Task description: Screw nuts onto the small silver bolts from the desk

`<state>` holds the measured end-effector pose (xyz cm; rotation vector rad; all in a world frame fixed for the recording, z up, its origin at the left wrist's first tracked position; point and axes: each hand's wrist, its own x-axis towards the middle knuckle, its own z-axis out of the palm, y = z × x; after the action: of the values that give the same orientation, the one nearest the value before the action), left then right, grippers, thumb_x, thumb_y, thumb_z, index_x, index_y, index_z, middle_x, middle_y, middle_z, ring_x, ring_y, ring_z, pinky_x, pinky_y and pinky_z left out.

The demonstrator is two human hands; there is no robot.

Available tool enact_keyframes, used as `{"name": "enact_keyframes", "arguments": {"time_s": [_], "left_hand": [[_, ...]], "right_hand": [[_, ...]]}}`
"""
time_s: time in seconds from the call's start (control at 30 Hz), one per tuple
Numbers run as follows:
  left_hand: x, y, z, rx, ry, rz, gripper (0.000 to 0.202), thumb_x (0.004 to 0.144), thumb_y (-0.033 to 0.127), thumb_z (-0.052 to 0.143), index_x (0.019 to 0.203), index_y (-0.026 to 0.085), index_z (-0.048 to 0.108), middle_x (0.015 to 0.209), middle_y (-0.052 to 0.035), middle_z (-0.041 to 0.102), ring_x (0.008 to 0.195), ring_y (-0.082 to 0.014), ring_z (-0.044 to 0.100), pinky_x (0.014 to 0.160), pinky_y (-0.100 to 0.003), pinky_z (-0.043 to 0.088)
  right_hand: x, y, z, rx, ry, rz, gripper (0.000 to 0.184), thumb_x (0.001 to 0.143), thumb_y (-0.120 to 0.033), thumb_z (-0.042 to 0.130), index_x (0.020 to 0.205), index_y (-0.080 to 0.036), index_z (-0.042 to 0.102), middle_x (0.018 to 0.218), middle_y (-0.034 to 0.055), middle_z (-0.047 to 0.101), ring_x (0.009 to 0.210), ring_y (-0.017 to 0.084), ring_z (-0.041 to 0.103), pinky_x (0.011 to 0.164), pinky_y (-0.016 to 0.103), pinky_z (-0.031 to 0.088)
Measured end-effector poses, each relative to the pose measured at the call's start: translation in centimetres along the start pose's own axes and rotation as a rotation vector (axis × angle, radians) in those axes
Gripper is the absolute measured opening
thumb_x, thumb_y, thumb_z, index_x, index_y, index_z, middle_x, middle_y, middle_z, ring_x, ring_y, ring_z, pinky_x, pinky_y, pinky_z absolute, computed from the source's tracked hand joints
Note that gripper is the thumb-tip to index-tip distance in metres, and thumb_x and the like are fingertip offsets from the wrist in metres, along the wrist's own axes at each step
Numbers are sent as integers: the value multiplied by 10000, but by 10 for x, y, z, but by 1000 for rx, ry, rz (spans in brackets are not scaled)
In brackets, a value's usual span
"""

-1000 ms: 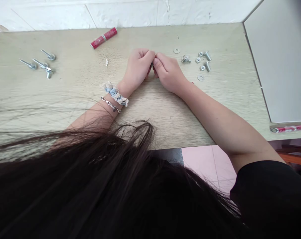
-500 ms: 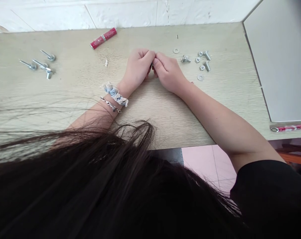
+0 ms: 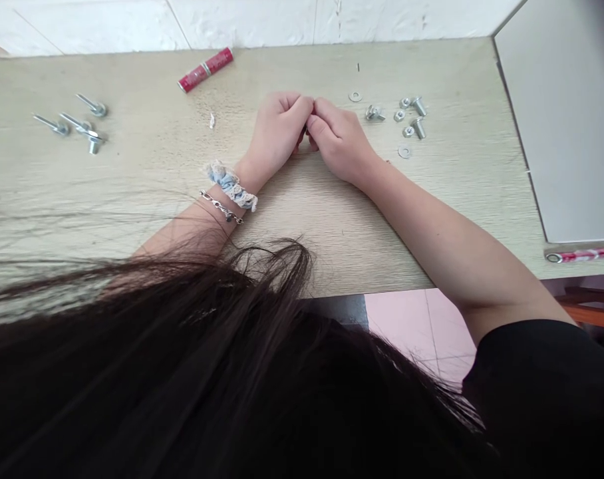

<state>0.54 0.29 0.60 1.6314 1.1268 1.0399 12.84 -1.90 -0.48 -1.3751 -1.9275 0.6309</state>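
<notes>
My left hand (image 3: pixel 281 130) and my right hand (image 3: pixel 338 136) meet at the fingertips above the wooden table (image 3: pixel 302 226). Both are closed, thumbs and fingers pressed together, and whatever lies between them is hidden. Right of my right hand lie a small cluster of metal parts (image 3: pixel 374 114), flat washers (image 3: pixel 404 152), hex nuts (image 3: pixel 399 116) and short bolts (image 3: pixel 418 128). Over on the far left, several bolts with pieces fitted on them (image 3: pixel 93 141) lie in a group.
A red tube (image 3: pixel 205 70) lies near the white wall (image 3: pixel 262 23), with a white scrap (image 3: pixel 212 121) below it. At the right stands a pale panel (image 3: pixel 561 126), a red-and-white stick (image 3: pixel 581 255) by its lower edge. Long dark hair (image 3: pixel 157 346) covers the lower left.
The view has shifted slightly, so the things on the table sit a little higher. My hands stay together in nearly the same pose.
</notes>
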Motion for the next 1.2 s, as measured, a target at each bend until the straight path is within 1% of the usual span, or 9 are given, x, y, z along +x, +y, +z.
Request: {"name": "enact_keyframes", "arguments": {"time_s": [0.1,0.27,0.4,0.6,0.9,0.97,1.1,1.2], "left_hand": [[-2,4,1,-72,13,-18,417,817,46,397,420,172,379,335,72,339,312,-14,279,332,-177,119],[-2,0,2,-108,10,3,414,814,53,412,420,175,381,343,72,351,313,-19,289,338,-205,116],[0,-3,1,-88,27,13,411,820,64,423,430,181,369,363,72,343,322,-21,297,351,-217,128],[2,-5,1,-64,31,11,407,822,68,431,437,183,366,374,67,347,332,-27,306,369,-225,144],[3,-6,1,-72,42,0,392,811,92,439,437,187,368,386,66,350,335,-29,312,360,-228,145],[3,-6,1,-84,44,0,391,809,96,440,436,189,367,390,66,355,334,-28,312,353,-223,150],[4,-7,2,-91,48,-4,387,808,100,439,437,189,371,389,65,356,332,-27,314,350,-218,149],[3,-7,2,-90,48,3,384,810,111,445,441,189,368,392,63,355,333,-26,315,354,-222,141]], "right_hand": [[-1,-2,-2,37,-7,-20,202,889,-241,378,691,-271,404,803,13,678,838,184,630,817,352,468],[-2,-3,-4,85,-9,-46,178,813,-148,373,690,-276,390,855,-2,702,881,168,636,822,335,458],[-2,-4,-5,57,-21,-19,162,792,-159,399,701,-292,380,883,7,705,894,197,638,828,358,456],[-2,-4,-6,27,-35,-21,144,782,-164,392,719,-294,381,916,6,703,909,192,629,843,355,447],[1,2,-1,-51,-9,12,109,778,-270,478,730,-336,405,904,-2,697,904,243,597,813,373,442],[1,2,-1,-50,-10,-3,126,785,-241,473,740,-336,403,899,-2,693,898,238,600,810,365,444],[0,1,-2,-20,-4,-74,174,782,-121,418,758,-284,364,878,12,676,857,190,609,820,327,445],[0,1,-2,3,-4,-102,181,769,-89,397,770,-265,352,875,13,681,855,167,616,820,301,444]]}}
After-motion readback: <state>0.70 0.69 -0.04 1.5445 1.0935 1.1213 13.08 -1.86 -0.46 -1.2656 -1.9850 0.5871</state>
